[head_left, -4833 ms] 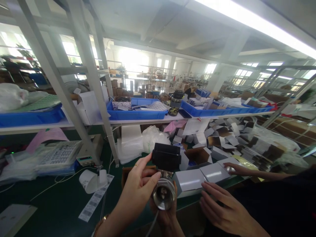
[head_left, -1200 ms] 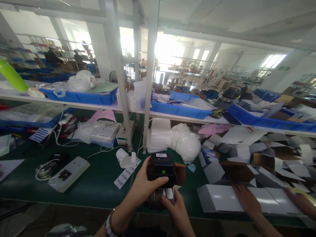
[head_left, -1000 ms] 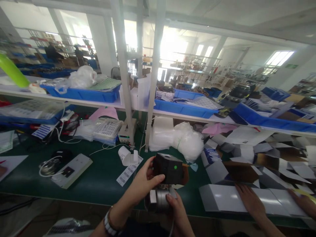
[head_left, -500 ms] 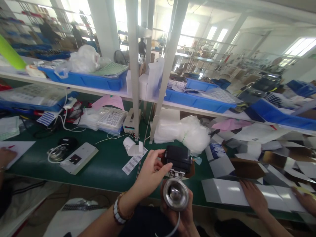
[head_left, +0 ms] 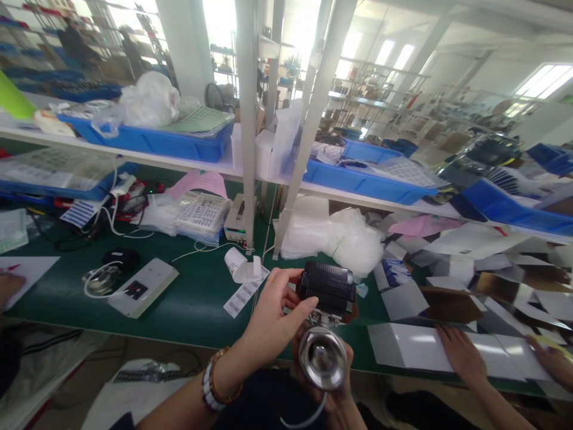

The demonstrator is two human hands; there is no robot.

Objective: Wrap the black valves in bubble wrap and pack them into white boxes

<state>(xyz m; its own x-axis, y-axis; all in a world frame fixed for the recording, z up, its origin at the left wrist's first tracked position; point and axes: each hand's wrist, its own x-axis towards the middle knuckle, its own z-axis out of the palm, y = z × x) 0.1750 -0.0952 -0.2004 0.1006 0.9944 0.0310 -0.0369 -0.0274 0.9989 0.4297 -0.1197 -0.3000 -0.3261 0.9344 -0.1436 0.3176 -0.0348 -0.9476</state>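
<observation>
A motorized ball valve is held up over the table's front edge, with a black actuator box [head_left: 326, 288] at the top and a shiny steel valve body [head_left: 308, 358] below. The round bore of the valve body faces me, and a grey cable [head_left: 319, 409] hangs from underneath. My left hand [head_left: 280, 313] pinches the left side of the black box between thumb and fingers. From below and behind, my right hand [head_left: 345, 391] wraps around the steel body; most of its fingers are hidden. Just left lies a curled strip of white labels [head_left: 244, 298].
Another valve [head_left: 105, 278] sits near a grey-white control box [head_left: 144, 286] on the green table [head_left: 197, 316]. A power supply [head_left: 235, 224] and plastic bags [head_left: 353, 239] stand behind. At right, a co-worker's hand [head_left: 463, 355] presses white cartons [head_left: 425, 349]; another person's hand [head_left: 9, 286] is far left.
The valve has tilted slightly and shifted a little right, so more of the actuator's ribbed top shows. Both hands keep their hold. The view has shifted slightly.
</observation>
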